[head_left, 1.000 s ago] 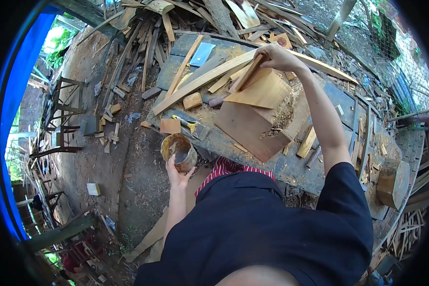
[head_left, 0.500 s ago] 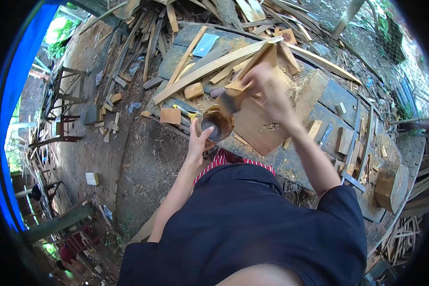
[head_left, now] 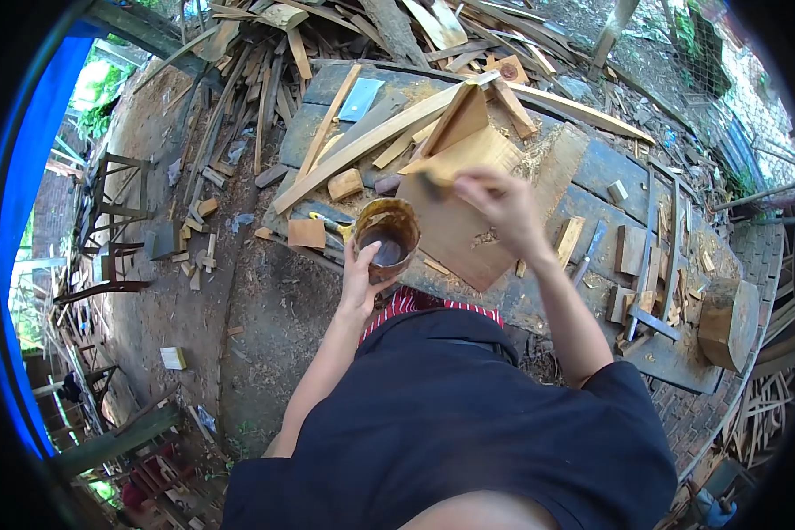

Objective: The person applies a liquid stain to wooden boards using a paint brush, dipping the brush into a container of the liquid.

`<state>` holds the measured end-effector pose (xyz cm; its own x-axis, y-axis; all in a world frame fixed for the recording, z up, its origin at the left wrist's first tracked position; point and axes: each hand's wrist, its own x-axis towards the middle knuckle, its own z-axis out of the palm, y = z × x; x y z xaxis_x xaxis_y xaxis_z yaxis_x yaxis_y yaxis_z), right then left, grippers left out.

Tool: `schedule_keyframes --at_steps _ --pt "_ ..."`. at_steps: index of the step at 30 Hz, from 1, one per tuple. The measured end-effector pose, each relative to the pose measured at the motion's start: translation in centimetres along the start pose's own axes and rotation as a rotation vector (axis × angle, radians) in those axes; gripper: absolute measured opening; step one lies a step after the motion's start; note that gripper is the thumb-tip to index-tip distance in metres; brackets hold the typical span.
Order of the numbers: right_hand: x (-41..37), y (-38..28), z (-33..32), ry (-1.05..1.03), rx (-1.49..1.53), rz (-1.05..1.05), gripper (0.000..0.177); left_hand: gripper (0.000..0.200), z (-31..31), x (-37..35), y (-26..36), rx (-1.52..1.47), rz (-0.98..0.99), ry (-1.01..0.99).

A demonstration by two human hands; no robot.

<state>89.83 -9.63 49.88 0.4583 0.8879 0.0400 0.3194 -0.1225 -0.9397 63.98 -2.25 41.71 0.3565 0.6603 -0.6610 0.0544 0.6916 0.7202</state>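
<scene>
Away from the can (head_left: 403,218), the brush (head_left: 435,186) has shifted, now just beyond its right side, pinched in the fingers of the right hand (head_left: 506,208). The left hand (head_left: 359,276) curls its fingers round the can; farther beyond lies a board (head_left: 479,152).

R hand (head_left: 499,203) & brush (head_left: 431,185) blurred; bristle contact w/ pale panel (head_left: 481,150) unclear. L hand (head_left: 360,276) part-hidden by can (head_left: 387,231). Woodpile (head_left: 265,84) past table's (head_left: 627,163) far edge cropped up top.
</scene>
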Motion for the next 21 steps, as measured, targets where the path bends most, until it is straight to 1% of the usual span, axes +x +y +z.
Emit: schedule_keyframes --at_steps 1,2,3,4,6,7,9,10,11,12,14,15,17,18,20,21 --pt "1.1 0.0 -1.6 0.101 -0.062 0.01 0.021 0.08 -0.1 -0.4 0.2 -0.003 -0.002 0.031" --pt "2.3 1.8 -2.6 0.202 -0.096 -0.013 0.021 0.08 -0.6 -0.4 0.1 0.002 -0.001 0.028" --pt "4.1 5.3 -3.1 0.333 -0.226 -0.086 0.016 0.081 -1.4 -0.1 -0.2 -0.005 -0.011 0.058" --pt "4.9 7.1 -3.0 0.342 -0.228 -0.084 0.016 0.082 -2.0 0.1 -0.6 -0.013 -0.021 0.087" --pt "6.1 9.5 -2.7 0.392 -0.587 -0.135 0.017 0.083 -2.4 0.1 -0.7 -0.018 -0.016 0.082" --pt "6.2 9.8 -1.5 0.366 -0.661 -0.19 0.019 0.083 -2.4 -0.1 -0.6 -0.025 -0.01 0.096" --pt "5.4 9.2 1.8 0.246 -0.625 -0.314 0.02 0.084 -2.7 -0.6 -0.6 -0.028 -0.003 0.115" --pt "4.7 8.2 3.5 0.167 -0.652 -0.261 0.017 0.083 -2.7 -0.7 -0.7 -0.036 -0.001 0.116" --pt "4.7 8.6 5.4 0.143 -0.63 -0.316 0.017 0.083 -2.7 -0.7 -0.7 -0.043 0.001 0.115" --pt "4.7 8.0 6.4 0.147 -0.63 -0.316 0.017 0.082 -2.7 -0.6 -0.6 -0.05 0.001 0.115" --pt "4.5 7.2 7.9 0.156 -0.184 -0.39 0.02 0.08 -2.4 -1.0 -0.4 -0.051 -0.004 0.119" --pt "4.4 6.9 8.0 0.152 -0.182 -0.384 0.02 0.079 -2.5 -1.0 -0.5 -0.058 0.005 0.137" --pt "4.8 6.1 7.4 0.075 0.0 -0.065 0.023 0.078 -2.7 -0.8 -0.8 -0.072 0.009 0.156" --pt "5.0 6.7 6.8 0.067 -0.002 -0.062 0.023 0.078 -3.0 -0.7 -1.0 -0.082 0.003 0.159" --pt "5.3 8.4 5.1 0.165 0.017 0.15 0.021 0.077 -3.4 -0.9 -0.9 -0.096 0.003 0.172" --pt "5.3 8.3 4.5 0.154 0.019 0.142 0.021 0.077 -3.4 -1.0 -0.8 -0.089 0.023 0.183"
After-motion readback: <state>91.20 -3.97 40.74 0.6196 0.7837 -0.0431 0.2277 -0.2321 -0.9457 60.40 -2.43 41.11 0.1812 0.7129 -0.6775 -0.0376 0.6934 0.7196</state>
